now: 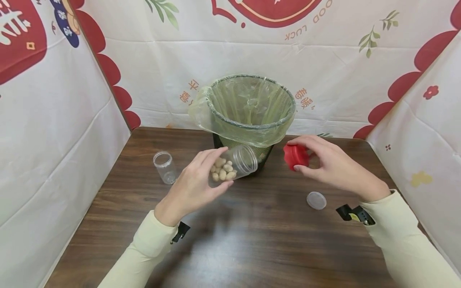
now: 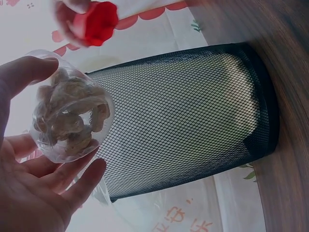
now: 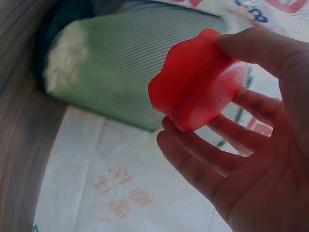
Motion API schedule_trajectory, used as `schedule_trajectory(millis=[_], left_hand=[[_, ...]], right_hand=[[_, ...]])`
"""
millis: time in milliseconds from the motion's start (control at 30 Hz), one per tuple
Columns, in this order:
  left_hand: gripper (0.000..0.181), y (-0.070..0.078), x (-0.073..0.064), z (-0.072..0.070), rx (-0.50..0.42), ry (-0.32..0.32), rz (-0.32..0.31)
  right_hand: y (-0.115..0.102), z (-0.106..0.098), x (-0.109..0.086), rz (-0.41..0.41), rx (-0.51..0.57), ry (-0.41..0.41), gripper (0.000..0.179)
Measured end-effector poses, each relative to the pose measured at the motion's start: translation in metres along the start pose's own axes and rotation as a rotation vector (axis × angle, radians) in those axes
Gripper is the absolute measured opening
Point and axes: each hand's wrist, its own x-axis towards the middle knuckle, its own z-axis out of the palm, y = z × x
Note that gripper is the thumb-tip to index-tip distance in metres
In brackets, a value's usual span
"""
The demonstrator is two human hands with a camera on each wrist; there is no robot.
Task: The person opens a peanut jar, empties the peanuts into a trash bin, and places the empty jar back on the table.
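In my left hand [image 1: 194, 186] is a clear plastic jar [image 1: 244, 159], gripped round its body and tipped on its side with the open mouth to the right. Pale, knobbly nuts [image 1: 224, 170], which look like peanuts in the shell, lie in its lower half; the left wrist view shows them through the jar's base [image 2: 72, 116]. My right hand [image 1: 329, 162] holds a red lid [image 1: 296, 157] with a wavy edge between thumb and fingers, apart from the jar. The right wrist view shows this red lid [image 3: 195, 79] close up.
Behind the jar stands a black mesh waste bin [image 2: 183, 121], lined with a yellow-green bag [image 1: 248, 134]. A second clear jar [image 1: 166, 170] stands at the left of the wooden table [image 1: 281, 248]. A small translucent disc [image 1: 316, 200] lies below my right hand. Printed cloth [image 1: 155, 64] surrounds the table.
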Motion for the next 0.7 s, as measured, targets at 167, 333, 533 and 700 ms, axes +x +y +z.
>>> schedule_trajectory(millis=[167,333,533,700], left_hand=[[0.075,0.000,-0.001,0.000,-0.018,0.012,-0.006],[0.075,0.001,-0.002,-0.001,-0.014,0.016,-0.012],[0.075,0.001,-0.002,-0.002,-0.022,0.018,-0.024],[0.075,0.003,-0.002,-0.001,-0.027,0.007,-0.024]], right_hand=[[0.024,0.009,0.006,0.093,-0.049,-0.150,0.055],[0.053,0.030,0.012,0.157,-0.044,-0.285,0.054],[0.079,0.050,0.015,0.213,-0.051,-0.399,0.057],[0.091,0.061,0.017,0.279,-0.049,-0.494,0.063]])
